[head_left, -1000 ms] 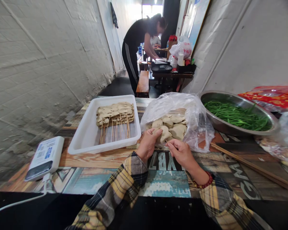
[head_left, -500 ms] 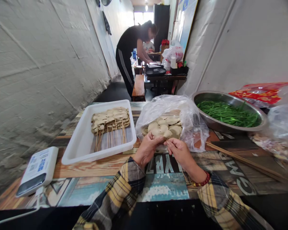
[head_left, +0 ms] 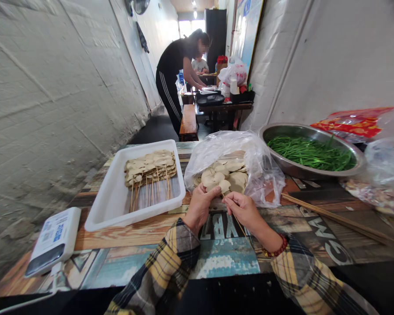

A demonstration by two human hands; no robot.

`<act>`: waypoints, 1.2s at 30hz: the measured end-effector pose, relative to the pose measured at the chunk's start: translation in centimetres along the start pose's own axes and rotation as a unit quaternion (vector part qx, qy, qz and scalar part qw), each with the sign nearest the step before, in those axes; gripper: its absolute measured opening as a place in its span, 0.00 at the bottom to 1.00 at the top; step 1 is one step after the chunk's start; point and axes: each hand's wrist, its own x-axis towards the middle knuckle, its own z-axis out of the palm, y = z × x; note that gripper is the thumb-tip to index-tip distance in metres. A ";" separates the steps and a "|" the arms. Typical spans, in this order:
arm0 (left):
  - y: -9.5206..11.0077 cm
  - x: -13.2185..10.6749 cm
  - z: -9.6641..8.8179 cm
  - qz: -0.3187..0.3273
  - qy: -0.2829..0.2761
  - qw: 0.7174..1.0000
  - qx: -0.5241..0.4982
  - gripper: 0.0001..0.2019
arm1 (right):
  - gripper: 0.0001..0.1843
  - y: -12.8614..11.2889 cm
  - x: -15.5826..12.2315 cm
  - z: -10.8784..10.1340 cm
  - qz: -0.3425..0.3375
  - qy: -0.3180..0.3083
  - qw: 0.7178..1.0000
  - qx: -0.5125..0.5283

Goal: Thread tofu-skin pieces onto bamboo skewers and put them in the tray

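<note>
My left hand (head_left: 200, 205) grips pale round tofu slices (head_left: 213, 180) at the mouth of a clear plastic bag (head_left: 262, 170) that holds several more. My right hand (head_left: 244, 209) pinches a thin bamboo skewer (head_left: 237, 220), with its tip at the slices in my left hand. Both hands are closed, close together at the table's near edge, in yellow plaid sleeves. A white tray (head_left: 111, 205) to the left holds several finished skewers (head_left: 149, 168) of the same slices.
A steel bowl of green chives (head_left: 310, 153) stands at the right, with loose skewers (head_left: 338, 218) and red and clear bags (head_left: 357, 124) beside it. A white phone-like device (head_left: 51, 240) lies at the near left. Farther off, a person (head_left: 174, 74) bends over another table.
The view has tilted a little, so everything sits slightly lower and leftward. My hands have stayed together at the bag, the skewer now showing longer below my right fingers.
</note>
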 end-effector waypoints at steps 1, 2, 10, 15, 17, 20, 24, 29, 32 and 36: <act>-0.1 0.0 0.0 -0.001 0.003 1.000 0.004 0.17 | 0.14 0.0 0.0 0.0 0.001 0.002 1.000 -0.001; -0.1 0.0 0.0 -0.002 0.006 1.000 0.007 0.17 | 0.14 0.1 0.0 0.0 0.002 0.004 1.000 -0.001; -0.2 0.0 0.3 -0.017 0.007 1.000 0.016 0.17 | 0.13 0.3 0.2 0.1 0.011 0.013 0.999 0.029; 0.4 0.5 -0.3 -0.009 0.007 1.000 -0.026 0.18 | 0.14 0.0 0.1 0.2 0.018 -0.003 0.999 0.050; 0.8 0.8 -0.8 0.005 0.028 0.999 -0.045 0.19 | 0.15 -0.2 0.0 0.2 0.023 -0.017 0.998 0.049; 1.1 1.1 -1.3 -0.001 0.047 0.998 -0.051 0.19 | 0.16 -0.4 -0.1 0.3 0.036 -0.033 0.998 0.046; 1.1 1.1 -1.3 -0.012 0.034 0.999 -0.034 0.17 | 0.16 -0.6 -0.1 0.3 0.033 -0.045 0.997 0.052; 0.8 1.0 -1.2 -0.008 0.035 0.999 -0.012 0.17 | 0.16 -0.4 -0.2 0.3 0.025 -0.047 0.997 0.057; 0.5 0.9 -1.2 -0.012 0.035 0.999 -0.005 0.17 | 0.16 -0.2 -0.2 0.4 0.023 -0.041 0.998 0.052; 0.3 0.9 -1.1 -0.016 0.029 0.999 -0.005 0.17 | 0.16 -0.1 -0.1 0.4 0.022 -0.038 0.998 0.049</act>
